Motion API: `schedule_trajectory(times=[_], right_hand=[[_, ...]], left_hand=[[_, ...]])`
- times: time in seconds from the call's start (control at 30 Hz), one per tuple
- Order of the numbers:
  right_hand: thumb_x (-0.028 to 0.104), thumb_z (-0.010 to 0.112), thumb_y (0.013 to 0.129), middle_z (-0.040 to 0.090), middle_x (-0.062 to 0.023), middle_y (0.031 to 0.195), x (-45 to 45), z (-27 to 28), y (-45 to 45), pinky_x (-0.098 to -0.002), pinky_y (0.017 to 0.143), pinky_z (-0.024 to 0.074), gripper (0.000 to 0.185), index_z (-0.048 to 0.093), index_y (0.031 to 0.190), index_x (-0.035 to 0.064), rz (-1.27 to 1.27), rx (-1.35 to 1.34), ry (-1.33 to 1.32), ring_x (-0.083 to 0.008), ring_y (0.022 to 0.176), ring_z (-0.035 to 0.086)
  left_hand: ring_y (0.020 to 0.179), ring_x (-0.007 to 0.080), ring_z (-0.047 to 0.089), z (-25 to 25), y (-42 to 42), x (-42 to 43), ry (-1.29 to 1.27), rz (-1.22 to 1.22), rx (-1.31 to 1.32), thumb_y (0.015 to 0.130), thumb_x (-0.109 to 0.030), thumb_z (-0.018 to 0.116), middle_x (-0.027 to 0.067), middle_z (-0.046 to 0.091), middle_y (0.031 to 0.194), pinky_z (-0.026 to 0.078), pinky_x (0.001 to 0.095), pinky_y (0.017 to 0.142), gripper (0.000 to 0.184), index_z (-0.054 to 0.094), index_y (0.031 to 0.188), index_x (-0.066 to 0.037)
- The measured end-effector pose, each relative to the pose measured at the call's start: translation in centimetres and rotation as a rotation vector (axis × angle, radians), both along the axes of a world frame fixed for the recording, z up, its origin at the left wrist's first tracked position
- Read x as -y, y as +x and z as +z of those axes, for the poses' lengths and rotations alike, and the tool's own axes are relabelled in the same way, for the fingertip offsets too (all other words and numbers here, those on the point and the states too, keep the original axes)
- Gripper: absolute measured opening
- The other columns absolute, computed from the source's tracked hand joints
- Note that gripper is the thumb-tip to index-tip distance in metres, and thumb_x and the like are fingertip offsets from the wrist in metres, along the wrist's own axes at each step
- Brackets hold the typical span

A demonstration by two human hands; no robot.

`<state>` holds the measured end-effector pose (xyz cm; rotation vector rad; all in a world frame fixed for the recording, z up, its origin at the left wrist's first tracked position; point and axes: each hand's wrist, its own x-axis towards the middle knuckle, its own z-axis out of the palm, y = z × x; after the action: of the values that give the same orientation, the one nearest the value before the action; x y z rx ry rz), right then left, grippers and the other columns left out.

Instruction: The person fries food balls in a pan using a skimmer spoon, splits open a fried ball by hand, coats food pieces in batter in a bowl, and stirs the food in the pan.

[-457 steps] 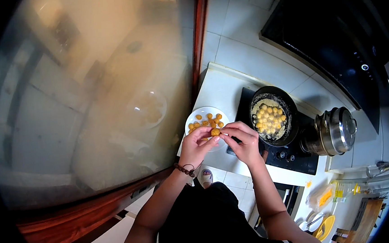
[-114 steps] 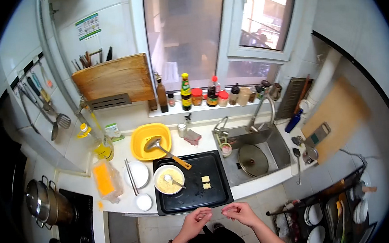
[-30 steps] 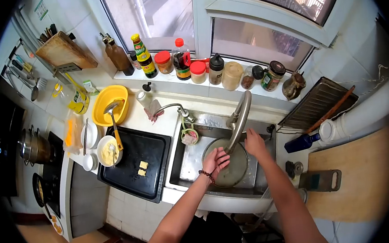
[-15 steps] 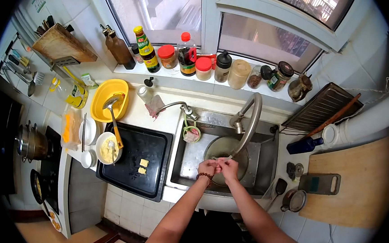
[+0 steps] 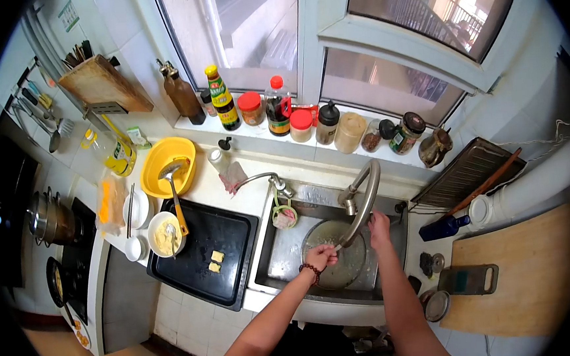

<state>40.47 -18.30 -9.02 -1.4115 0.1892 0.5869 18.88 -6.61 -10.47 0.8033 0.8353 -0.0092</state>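
My left hand (image 5: 321, 257), with a beaded bracelet on the wrist, is over the sink beside the spout end of the curved faucet (image 5: 373, 184). Its fingers are curled closed, and what they may hold is hidden. To the right of the faucet's arch, my right hand (image 5: 380, 229) is raised with its fingers pointing toward the back of the sink. I see nothing held in it. Below both hands, a round basin (image 5: 361, 268) of cloudy water sits in the metal sink (image 5: 274, 261).
Left of the sink, a black baking tray (image 5: 191, 254) bears two small yellowish pieces. Beyond it are a bowl with yellow food (image 5: 165, 236) and a yellow basin (image 5: 149, 169). Bottles and jars line the windowsill. A wooden board (image 5: 522, 260) lies at the right.
My hands were together under the spout and have come apart. The right hand has moved right and away from me; the left stays near the spout.
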Motion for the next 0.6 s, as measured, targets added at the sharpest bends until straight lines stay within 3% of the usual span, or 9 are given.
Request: schedule_trajectory(times=[0.07, 0.1, 0.2, 0.23, 0.33, 0.4, 0.47, 0.57, 0.6], right_hand=[[0.022, 0.062, 0.096, 0.058, -0.0035, 0.118, -1.5, 0.9, 2.4, -0.029, 0.092, 0.0427, 0.04, 0.058, 0.133, 0.0071, 0.0, -0.119, -0.039, -0.0152, 0.104, 0.052], [0.023, 0.061, 0.097, 0.051, -0.0055, 0.137, -2.3, 2.0, 2.6, -0.0313, 0.103, 0.0381, 0.049, 0.049, 0.142, 0.0076, 0.048, -0.139, -0.024, -0.0172, 0.119, 0.047], [0.023, 0.06, 0.098, 0.054, -0.0024, 0.124, -2.8, 2.5, 2.6, -0.0359, 0.102, 0.0383, 0.04, 0.052, 0.134, 0.0103, -0.027, -0.055, 0.216, -0.0149, 0.11, 0.051], [0.022, 0.061, 0.097, 0.048, -0.0076, 0.142, -2.1, 2.4, 2.0, -0.0391, 0.106, 0.0389, 0.05, 0.045, 0.143, 0.0066, -0.085, -0.075, 0.298, -0.0198, 0.122, 0.05], [0.017, 0.063, 0.097, 0.059, -0.012, 0.128, 0.6, 4.3, -2.3, -0.0352, 0.089, 0.0495, 0.038, 0.054, 0.13, 0.0016, -0.116, 0.069, 0.199, -0.0193, 0.106, 0.061], [0.01, 0.067, 0.094, 0.069, -0.0099, 0.097, 3.0, 2.5, -5.5, -0.0296, 0.069, 0.052, 0.019, 0.063, 0.108, -0.0004, 0.164, 0.198, 0.169, -0.0168, 0.08, 0.066], [0.003, 0.071, 0.089, 0.066, -0.0044, 0.072, 3.2, 3.4, -10.4, -0.0267, 0.058, 0.0487, 0.007, 0.065, 0.089, 0.0009, 0.269, 0.261, -0.015, -0.0139, 0.064, 0.063], [-0.006, 0.074, 0.082, 0.071, -0.007, 0.08, 4.0, 0.7, -14.3, -0.0289, 0.069, 0.055, 0.017, 0.067, 0.097, -0.001, 0.477, 0.303, -0.071, -0.0157, 0.075, 0.069], [-0.009, 0.073, 0.08, 0.073, -0.0082, 0.083, 4.0, -1.4, -14.8, -0.0297, 0.073, 0.0568, 0.022, 0.068, 0.101, -0.0016, 0.585, 0.363, -0.143, -0.0169, 0.079, 0.071]], left_hand=[[0.073, 0.0167, 0.069, 0.3, -0.3, 0.1, 0.043, 0.001, 0.023, 0.098, -0.001, 0.057, 0.0099, 0.071, 0.093, 0.06, 0.0285, 0.066, 0.016, 0.066, 0.111, 0.002], [0.072, 0.0163, 0.069, 0.0, -0.5, 0.1, 0.118, -0.051, 0.021, 0.096, 0.001, 0.059, 0.0097, 0.071, 0.092, 0.059, 0.0282, 0.065, 0.016, 0.066, 0.11, 0.002], [0.07, 0.0144, 0.067, 0.3, -1.4, 0.1, 0.238, -0.082, 0.045, 0.092, 0.003, 0.063, 0.0081, 0.071, 0.089, 0.055, 0.0267, 0.063, 0.014, 0.066, 0.105, 0.001], [0.071, 0.0139, 0.067, 1.0, -1.5, 0.0, 0.242, -0.056, 0.03, 0.092, 0.003, 0.062, 0.0071, 0.071, 0.089, 0.054, 0.0261, 0.063, 0.013, 0.067, 0.104, 0.0], [0.071, 0.013, 0.066, 0.9, -2.4, -0.1, 0.223, -0.031, 0.018, 0.093, 0.001, 0.063, 0.0048, 0.071, 0.089, 0.053, 0.025, 0.064, 0.01, 0.067, 0.101, -0.002], [0.071, 0.0127, 0.066, 0.8, -3.2, -0.1, 0.198, -0.011, 0.045, 0.092, -0.003, 0.067, 0.0042, 0.071, 0.089, 0.053, 0.024, 0.063, 0.009, 0.068, 0.101, -0.003], [0.072, 0.0134, 0.067, -0.4, -4.2, 0.5, 0.25, -0.046, 0.082, 0.089, -0.006, 0.07, 0.0043, 0.072, 0.091, 0.055, 0.0264, 0.067, 0.013, 0.069, 0.102, -0.002], [0.08, 0.0169, 0.071, 2.1, -5.5, 1.2, 0.784, -0.286, -0.062, 0.086, -0.009, 0.07, 0.0061, 0.074, 0.095, 0.057, 0.0301, 0.079, 0.019, 0.072, 0.105, -0.006], [0.08, 0.0169, 0.071, 2.0, -5.8, 1.2, 0.787, -0.276, -0.066, 0.086, -0.009, 0.07, 0.0061, 0.074, 0.095, 0.057, 0.0301, 0.079, 0.019, 0.072, 0.105, -0.006]])
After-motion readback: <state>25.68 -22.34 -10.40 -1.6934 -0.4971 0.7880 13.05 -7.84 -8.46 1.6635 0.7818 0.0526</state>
